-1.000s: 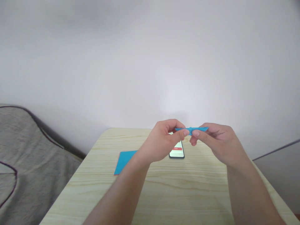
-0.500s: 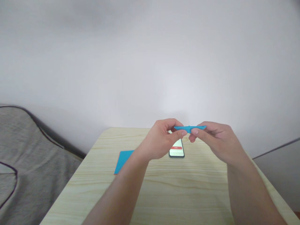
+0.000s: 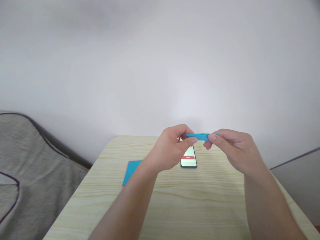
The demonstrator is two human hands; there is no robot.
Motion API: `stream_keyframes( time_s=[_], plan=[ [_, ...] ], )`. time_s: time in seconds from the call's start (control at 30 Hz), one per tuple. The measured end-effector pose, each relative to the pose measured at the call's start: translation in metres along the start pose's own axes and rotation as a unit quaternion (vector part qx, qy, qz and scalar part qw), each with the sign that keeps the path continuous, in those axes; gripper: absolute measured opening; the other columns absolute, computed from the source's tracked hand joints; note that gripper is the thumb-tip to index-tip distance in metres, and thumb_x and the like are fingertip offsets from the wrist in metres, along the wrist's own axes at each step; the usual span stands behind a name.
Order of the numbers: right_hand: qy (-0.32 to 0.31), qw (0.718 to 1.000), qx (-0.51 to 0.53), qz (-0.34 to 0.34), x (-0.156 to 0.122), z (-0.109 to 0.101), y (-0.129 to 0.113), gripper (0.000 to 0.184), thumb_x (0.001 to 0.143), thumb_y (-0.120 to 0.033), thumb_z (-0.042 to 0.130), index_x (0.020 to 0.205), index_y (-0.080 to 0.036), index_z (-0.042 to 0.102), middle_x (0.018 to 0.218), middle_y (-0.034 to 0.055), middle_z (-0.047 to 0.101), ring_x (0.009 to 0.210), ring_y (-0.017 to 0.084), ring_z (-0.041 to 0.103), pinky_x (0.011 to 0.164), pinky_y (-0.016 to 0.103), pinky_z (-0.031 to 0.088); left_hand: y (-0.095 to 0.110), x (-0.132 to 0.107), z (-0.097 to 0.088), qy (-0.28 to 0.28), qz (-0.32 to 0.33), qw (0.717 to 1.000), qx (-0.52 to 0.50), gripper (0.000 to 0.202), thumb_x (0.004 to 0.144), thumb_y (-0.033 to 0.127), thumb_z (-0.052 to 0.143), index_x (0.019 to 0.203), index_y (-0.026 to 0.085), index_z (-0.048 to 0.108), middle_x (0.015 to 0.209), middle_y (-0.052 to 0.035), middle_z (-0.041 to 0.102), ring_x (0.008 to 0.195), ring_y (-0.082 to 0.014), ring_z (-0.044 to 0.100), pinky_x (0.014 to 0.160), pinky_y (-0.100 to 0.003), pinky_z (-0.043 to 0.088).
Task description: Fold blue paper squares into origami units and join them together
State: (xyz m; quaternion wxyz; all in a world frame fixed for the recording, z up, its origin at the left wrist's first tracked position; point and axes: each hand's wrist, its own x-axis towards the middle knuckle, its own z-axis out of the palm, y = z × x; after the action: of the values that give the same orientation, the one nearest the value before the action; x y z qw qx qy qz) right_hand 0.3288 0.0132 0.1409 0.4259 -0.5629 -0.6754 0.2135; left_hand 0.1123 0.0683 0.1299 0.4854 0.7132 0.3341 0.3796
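A narrow strip of folded blue paper [image 3: 202, 137] is held up level above the far part of the table, seen nearly edge-on. My left hand [image 3: 175, 146] pinches its left end between thumb and fingers. At the other end, my right hand [image 3: 235, 146] grips it with the thumb on the near face and the fingers behind. Beneath and behind the left hand lies a smartphone [image 3: 189, 162] with a lit screen and a red bar; its upper part is partly covered by the hand.
A flat stack of blue paper [image 3: 131, 170] with an orange edge lies on the wooden table [image 3: 200, 206], partly behind my left forearm. A white wall [image 3: 160, 66] rises at the table's back. Grey fabric with dark piping [image 3: 50, 173] is on the left.
My right thumb has slid a little rightward along the folded paper, and the right hand has shifted slightly right. My left hand has shifted slightly left and up.
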Motion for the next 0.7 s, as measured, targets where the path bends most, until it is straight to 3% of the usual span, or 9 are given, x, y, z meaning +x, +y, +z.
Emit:
stream_keyframes(
  time_s=[0.23, 0.47, 0.7],
  plan=[
    [-0.010, 0.999, 0.037, -0.010, -0.0002, -0.0015, 0.0024, 0.034, 0.098, -0.051, 0.062, 0.083, -0.026, 0.079, 0.087, 0.0015, 0.078, 0.087, 0.022, 0.069, 0.078, 0.034, 0.050, -0.0052, 0.0017, -0.0006, 0.028, 0.007, 0.999, -0.029, 0.022, 0.088, 0.038, 0.073, 0.083, 0.017, 0.070, 0.076, -0.0009, 0.065, 0.070, -0.0137, 0.054, 0.067, -0.028, 0.044],
    [-0.008, 1.000, 0.019, -0.010, -0.0001, -0.0021, 0.0051, 0.035, 0.097, -0.053, 0.062, 0.084, -0.026, 0.080, 0.089, 0.0024, 0.079, 0.088, 0.024, 0.072, 0.079, 0.036, 0.053, -0.0016, 0.0016, -0.0032, 0.011, 0.007, 0.998, -0.062, 0.024, 0.088, 0.039, 0.072, 0.082, 0.016, 0.074, 0.074, -0.0027, 0.066, 0.072, -0.0153, 0.056, 0.068, -0.029, 0.046],
    [0.000, 0.999, 0.046, -0.001, 0.0008, -0.0025, 0.0062, 0.032, 0.096, -0.052, 0.065, 0.085, -0.027, 0.081, 0.090, 0.0027, 0.079, 0.089, 0.023, 0.072, 0.078, 0.034, 0.054, 0.0012, -0.0005, -0.0051, 0.005, 0.031, 0.999, -0.031, 0.030, 0.097, 0.039, 0.062, 0.082, 0.017, 0.075, 0.078, -0.0036, 0.069, 0.077, -0.0152, 0.056, 0.074, -0.028, 0.045]
  ],
)
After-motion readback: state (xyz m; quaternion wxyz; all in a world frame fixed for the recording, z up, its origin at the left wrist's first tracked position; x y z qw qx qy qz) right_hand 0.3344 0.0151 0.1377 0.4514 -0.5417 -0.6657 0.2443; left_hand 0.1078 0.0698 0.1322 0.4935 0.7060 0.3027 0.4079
